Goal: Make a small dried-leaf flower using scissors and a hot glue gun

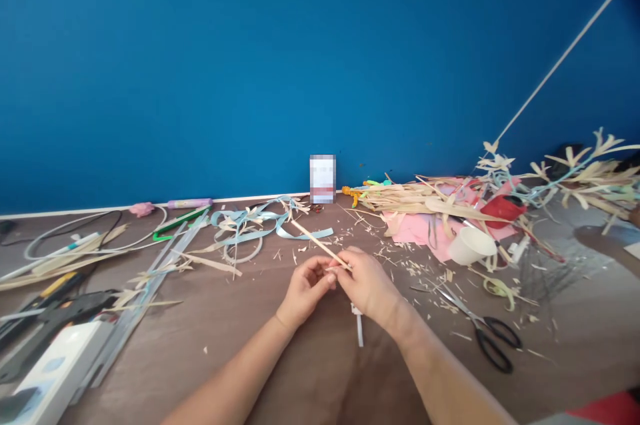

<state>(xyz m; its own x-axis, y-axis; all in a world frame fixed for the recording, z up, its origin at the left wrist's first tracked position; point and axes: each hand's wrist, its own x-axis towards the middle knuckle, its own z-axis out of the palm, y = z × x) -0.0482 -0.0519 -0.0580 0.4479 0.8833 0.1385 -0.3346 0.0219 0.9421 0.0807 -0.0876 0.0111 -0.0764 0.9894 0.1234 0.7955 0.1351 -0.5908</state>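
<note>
In front of me, over the brown table (310,378), my two hands meet. My right hand (367,281) is closed around a thin pale straw-like strip (317,240) that points up and to the left. My left hand (307,288) has its thumb and fingers pinched together at the right fingertips; what they pinch is too small to make out. A short whitish strip (360,330) shows just below my right hand. Scissors (483,325) with black handles lie to the right, blades toward my hands.
Pale blue ribbon (255,235) lies behind my hands. Dried strips (415,198), pink paper (400,228) and a white cup (473,246) are at the right. A glue gun (70,311), a white power strip (65,361) and clear sticks (145,298) are at the left. A blue wall (300,65) rises behind.
</note>
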